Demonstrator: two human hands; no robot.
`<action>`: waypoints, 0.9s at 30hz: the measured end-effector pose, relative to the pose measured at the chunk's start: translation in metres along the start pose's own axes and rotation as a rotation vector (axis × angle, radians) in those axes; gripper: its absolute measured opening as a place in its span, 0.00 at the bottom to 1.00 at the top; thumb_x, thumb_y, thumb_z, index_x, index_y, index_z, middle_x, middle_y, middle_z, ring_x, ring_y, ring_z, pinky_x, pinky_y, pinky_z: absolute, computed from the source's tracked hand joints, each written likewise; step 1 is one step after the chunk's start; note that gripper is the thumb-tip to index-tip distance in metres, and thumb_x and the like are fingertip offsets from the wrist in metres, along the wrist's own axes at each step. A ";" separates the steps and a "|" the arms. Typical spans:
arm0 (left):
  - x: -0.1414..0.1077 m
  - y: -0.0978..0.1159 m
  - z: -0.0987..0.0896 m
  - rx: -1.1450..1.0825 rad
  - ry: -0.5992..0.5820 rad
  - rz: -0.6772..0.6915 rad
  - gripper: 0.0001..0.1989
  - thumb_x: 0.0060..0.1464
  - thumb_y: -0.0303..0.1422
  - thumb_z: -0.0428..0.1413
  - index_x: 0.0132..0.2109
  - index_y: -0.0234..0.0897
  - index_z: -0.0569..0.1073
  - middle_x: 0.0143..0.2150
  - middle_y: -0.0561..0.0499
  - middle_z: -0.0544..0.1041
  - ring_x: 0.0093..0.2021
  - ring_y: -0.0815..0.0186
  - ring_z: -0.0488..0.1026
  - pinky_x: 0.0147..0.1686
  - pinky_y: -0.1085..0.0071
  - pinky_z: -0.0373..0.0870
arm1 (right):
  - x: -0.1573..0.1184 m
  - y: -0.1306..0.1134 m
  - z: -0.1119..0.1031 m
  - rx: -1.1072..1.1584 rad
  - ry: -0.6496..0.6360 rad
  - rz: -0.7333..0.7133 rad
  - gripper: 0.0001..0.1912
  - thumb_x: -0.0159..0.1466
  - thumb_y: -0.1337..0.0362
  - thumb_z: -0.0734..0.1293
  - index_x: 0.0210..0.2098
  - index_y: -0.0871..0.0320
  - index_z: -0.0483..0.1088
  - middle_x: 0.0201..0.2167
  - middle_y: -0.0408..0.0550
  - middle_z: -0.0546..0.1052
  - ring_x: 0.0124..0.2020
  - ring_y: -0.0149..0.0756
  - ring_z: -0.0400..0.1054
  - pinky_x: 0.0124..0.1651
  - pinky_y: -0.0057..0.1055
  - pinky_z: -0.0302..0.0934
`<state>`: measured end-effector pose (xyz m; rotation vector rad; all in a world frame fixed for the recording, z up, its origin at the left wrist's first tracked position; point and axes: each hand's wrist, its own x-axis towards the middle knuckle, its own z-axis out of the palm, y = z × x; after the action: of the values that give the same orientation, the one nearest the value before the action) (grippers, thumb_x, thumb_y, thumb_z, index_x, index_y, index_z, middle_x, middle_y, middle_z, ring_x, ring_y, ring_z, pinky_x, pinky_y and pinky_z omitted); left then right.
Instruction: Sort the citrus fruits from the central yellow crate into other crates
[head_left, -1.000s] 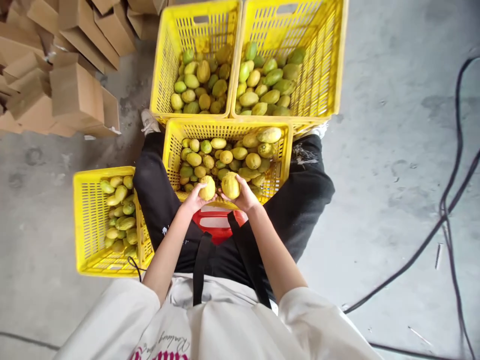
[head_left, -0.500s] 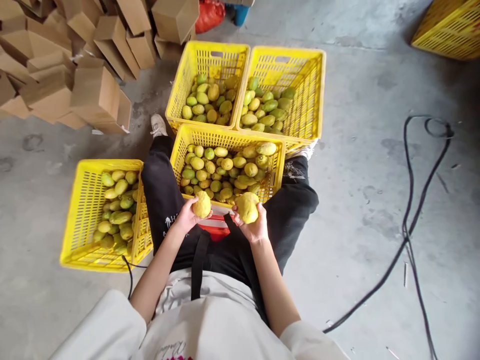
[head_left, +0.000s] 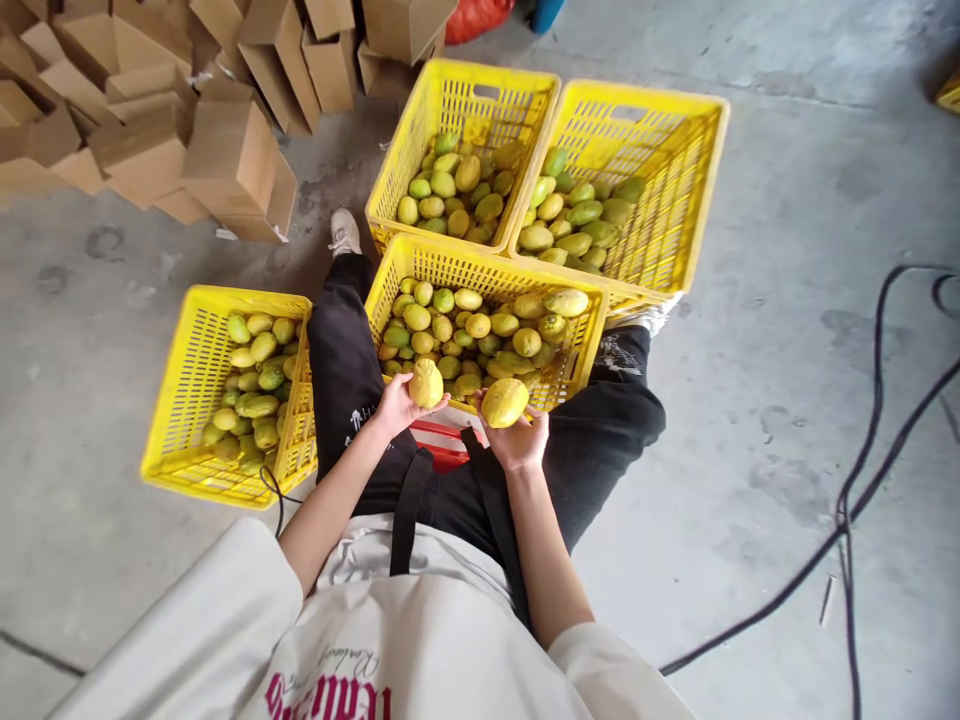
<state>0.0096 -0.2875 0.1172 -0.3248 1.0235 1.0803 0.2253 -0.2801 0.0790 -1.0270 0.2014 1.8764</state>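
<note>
My left hand (head_left: 395, 408) holds a round yellow fruit (head_left: 426, 384) in its fingers, above the near rim of the middle yellow crate (head_left: 604, 330). In my right hand (head_left: 523, 440) rests a larger yellow fruit (head_left: 505, 402), cupped on the palm side and fingers. The two fruits are apart. The middle crate, between my legs, holds many yellow and green fruits (head_left: 478, 325). Two more yellow crates with fruit, a left one (head_left: 420, 110) and a right one (head_left: 675, 200), stand just beyond it.
Another yellow crate (head_left: 169, 400) with fruit stands left of my leg. Open cardboard boxes (head_left: 225, 160) are piled at the upper left. Black cables (head_left: 795, 578) cross the grey floor at the right. A red bag (head_left: 476, 15) lies at the top.
The view has shifted, so the crates and boxes appear further right and slightly higher. The fruit in my right hand is turned and lies more on its side, with the fingers more spread.
</note>
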 end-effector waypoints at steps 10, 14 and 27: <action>0.003 0.000 -0.004 0.156 -0.076 0.065 0.16 0.57 0.35 0.55 0.52 0.36 0.70 0.43 0.41 0.82 0.32 0.57 0.82 0.24 0.69 0.75 | 0.001 0.004 0.004 -0.042 0.009 -0.040 0.17 0.57 0.59 0.73 0.45 0.56 0.75 0.40 0.49 0.82 0.39 0.42 0.80 0.38 0.33 0.76; 0.001 0.001 -0.004 0.251 -0.058 0.098 0.17 0.55 0.36 0.57 0.51 0.41 0.66 0.38 0.47 0.80 0.29 0.58 0.81 0.23 0.70 0.75 | 0.000 0.004 0.005 -0.045 -0.044 -0.038 0.19 0.58 0.56 0.71 0.46 0.58 0.76 0.43 0.54 0.83 0.43 0.49 0.80 0.46 0.45 0.76; 0.045 0.033 0.120 0.802 -0.124 0.114 0.15 0.49 0.23 0.66 0.44 0.37 0.76 0.21 0.53 0.75 0.17 0.63 0.71 0.22 0.70 0.68 | 0.006 0.005 -0.001 -0.120 -0.059 -0.015 0.20 0.51 0.57 0.73 0.43 0.56 0.75 0.39 0.48 0.83 0.40 0.49 0.80 0.51 0.50 0.72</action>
<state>0.0488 -0.1657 0.1517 0.4469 1.2829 0.7000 0.2210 -0.2795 0.0724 -1.0490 0.0461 1.9211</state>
